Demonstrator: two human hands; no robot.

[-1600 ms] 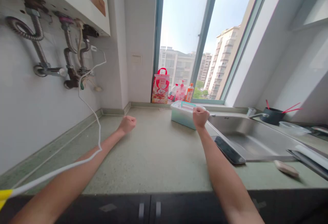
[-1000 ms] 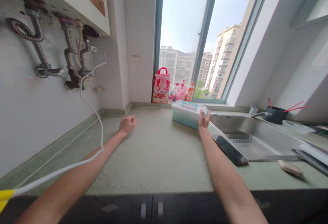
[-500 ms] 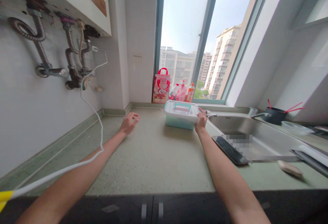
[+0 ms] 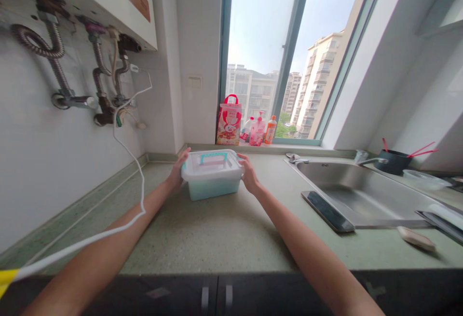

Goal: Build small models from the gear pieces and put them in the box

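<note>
A pale teal plastic box (image 4: 212, 186) with a clear lid and a teal handle stands on the green countertop (image 4: 224, 229), in the middle. My left hand (image 4: 178, 173) presses its left end, fingers reaching up over the lid's corner. On the box's right end lies my right hand (image 4: 248, 174), fingers spread along the lid's edge. Both hands grip the box between them.
A steel sink (image 4: 358, 195) lies to the right, a dark phone (image 4: 327, 205) on its near rim. A red bag (image 4: 229, 124) and bottles (image 4: 261, 130) stand on the windowsill. A white cable (image 4: 119, 161) hangs along the left wall. A pot with red chopsticks (image 4: 394, 160) sits far right.
My right hand opened, took the box by the sink and slid it left to the counter's middle. My left hand opened from a fist and closed in on the box's left end.
</note>
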